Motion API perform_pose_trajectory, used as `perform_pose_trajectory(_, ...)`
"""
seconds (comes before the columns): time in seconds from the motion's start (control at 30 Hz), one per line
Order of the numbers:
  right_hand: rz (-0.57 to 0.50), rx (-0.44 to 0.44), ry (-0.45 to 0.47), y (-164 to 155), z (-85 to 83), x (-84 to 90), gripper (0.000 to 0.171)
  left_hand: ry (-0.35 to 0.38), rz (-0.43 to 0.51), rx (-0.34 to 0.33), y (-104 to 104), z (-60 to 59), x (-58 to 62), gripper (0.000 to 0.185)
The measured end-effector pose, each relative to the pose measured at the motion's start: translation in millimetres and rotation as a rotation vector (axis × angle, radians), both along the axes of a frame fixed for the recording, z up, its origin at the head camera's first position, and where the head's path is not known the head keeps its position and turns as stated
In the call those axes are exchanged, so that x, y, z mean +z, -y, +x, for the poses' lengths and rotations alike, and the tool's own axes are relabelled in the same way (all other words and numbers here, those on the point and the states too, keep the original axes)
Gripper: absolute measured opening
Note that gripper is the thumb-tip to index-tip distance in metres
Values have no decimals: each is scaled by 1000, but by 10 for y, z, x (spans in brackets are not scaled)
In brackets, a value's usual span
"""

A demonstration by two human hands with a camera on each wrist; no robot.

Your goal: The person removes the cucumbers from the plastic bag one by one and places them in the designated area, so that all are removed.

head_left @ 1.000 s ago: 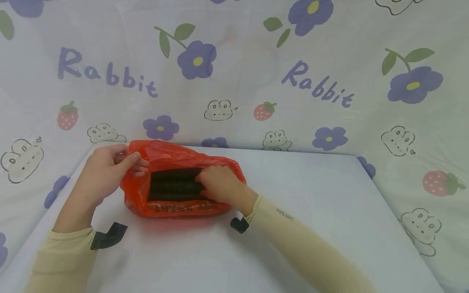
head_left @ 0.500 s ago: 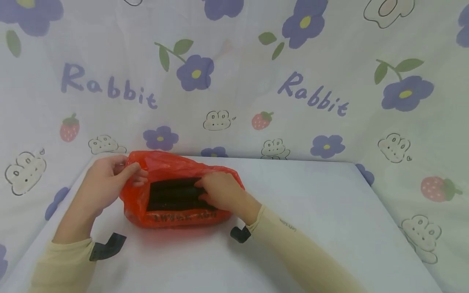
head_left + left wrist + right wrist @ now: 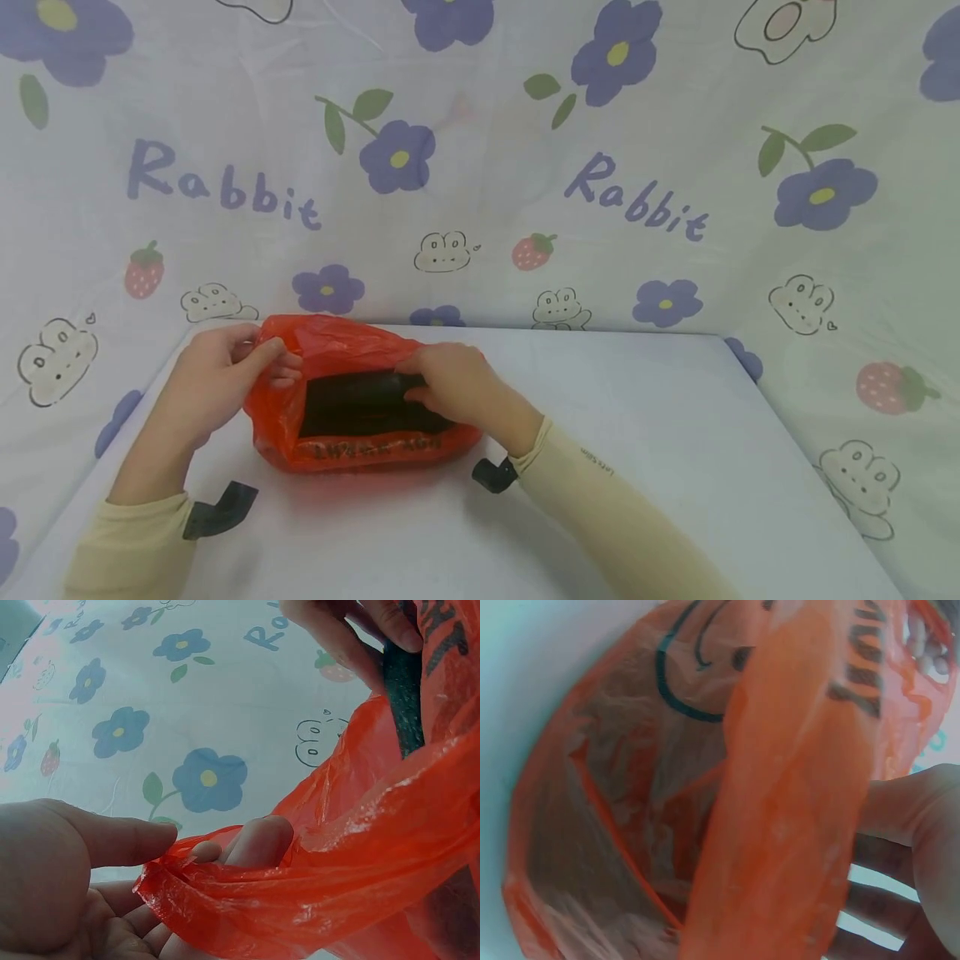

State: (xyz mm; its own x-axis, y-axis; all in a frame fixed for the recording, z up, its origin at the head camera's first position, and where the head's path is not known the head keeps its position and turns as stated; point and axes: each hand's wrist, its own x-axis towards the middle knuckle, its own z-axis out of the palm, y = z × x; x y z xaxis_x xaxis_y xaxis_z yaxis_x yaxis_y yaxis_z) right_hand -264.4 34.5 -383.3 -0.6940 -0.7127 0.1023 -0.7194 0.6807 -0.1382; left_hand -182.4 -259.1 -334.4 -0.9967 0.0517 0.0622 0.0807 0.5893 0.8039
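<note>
**Hands work at red bag on white table**

Left of centre in the head view, a red plastic bag (image 3: 352,417) lies on the table (image 3: 637,467). The left hand (image 3: 217,375) pinches its rim open; the right hand (image 3: 457,387) curls round a dark roll (image 3: 360,387) inside.

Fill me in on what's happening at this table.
A person is working with a red plastic bag lying on a white table. The left hand pinches the bag's rim at its left end and holds the mouth open. The right hand reaches into the opening and grips a dark roll, one of several dark rolls lying side by side inside. The bag rests on the table, and the rolls are inside it.
</note>
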Motion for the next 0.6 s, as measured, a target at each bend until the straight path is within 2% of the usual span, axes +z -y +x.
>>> perform_pose_trajectory(0.27,-72,17,-16,-56,-11,66,32,-1,20,-9,-23,5,16,40)
perform_pose_trajectory(0.43,-81,28,-34,-66,3,143,31,12,38,-13,-7,4,12,41)
perform_pose_trajectory(0.6,-81,2,-35,-114,-8,201,35,13,46,-16,1,10,17,43)
